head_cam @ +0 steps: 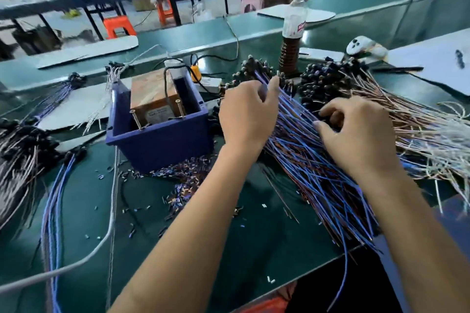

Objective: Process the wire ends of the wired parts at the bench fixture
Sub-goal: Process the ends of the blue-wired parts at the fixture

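Currently your left hand and right hand both pinch strands in the blue-and-brown wire pile. Neighbouring leads under your fingers may snag, dragging extras toward the fixture left of them.

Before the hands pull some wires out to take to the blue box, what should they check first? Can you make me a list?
1. Left hand on the pile of blue and brown wires: ok, its fingers dig into the pile's far end.
2. Right hand on the same pile: ok, fingers curled on the wires.
3. A separate bunch picked out: cannot tell, the wires lie tangled.
4. Blue plastic box fixture in reach: ok, it stands just left of the left hand.
5. Fixture opening free: cannot tell.
6. Green bench top tidy: not ok, small cut wire bits lie scattered.
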`<move>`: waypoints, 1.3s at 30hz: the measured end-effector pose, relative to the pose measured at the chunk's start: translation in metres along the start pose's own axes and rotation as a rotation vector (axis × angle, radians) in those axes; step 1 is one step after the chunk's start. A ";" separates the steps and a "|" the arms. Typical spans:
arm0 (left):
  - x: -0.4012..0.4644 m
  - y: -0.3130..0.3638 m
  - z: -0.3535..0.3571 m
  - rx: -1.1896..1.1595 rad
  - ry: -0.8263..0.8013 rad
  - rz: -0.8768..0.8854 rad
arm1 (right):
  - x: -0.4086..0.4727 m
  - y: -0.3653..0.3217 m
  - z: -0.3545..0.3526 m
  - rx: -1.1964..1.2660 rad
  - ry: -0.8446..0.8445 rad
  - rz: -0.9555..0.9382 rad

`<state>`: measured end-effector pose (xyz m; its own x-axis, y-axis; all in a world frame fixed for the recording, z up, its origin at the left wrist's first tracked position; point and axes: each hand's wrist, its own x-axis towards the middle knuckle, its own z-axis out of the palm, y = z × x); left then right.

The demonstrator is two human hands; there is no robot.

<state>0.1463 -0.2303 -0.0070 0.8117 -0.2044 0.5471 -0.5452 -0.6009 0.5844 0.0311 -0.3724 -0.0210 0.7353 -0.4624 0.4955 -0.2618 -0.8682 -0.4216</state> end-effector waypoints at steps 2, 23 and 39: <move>-0.015 -0.011 -0.021 -0.059 -0.103 0.034 | -0.001 -0.025 -0.007 0.041 0.032 -0.039; -0.043 -0.230 -0.220 0.776 -0.275 -0.569 | -0.102 -0.320 0.150 -0.012 -0.857 -0.665; -0.024 -0.256 -0.206 0.727 -0.298 -0.546 | -0.104 -0.315 0.154 -0.014 -0.805 -0.693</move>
<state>0.2232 0.0874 -0.0460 0.9901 0.1184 0.0756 0.1067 -0.9839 0.1435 0.1335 -0.0233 -0.0561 0.9225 0.3851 -0.0267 0.3693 -0.9006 -0.2290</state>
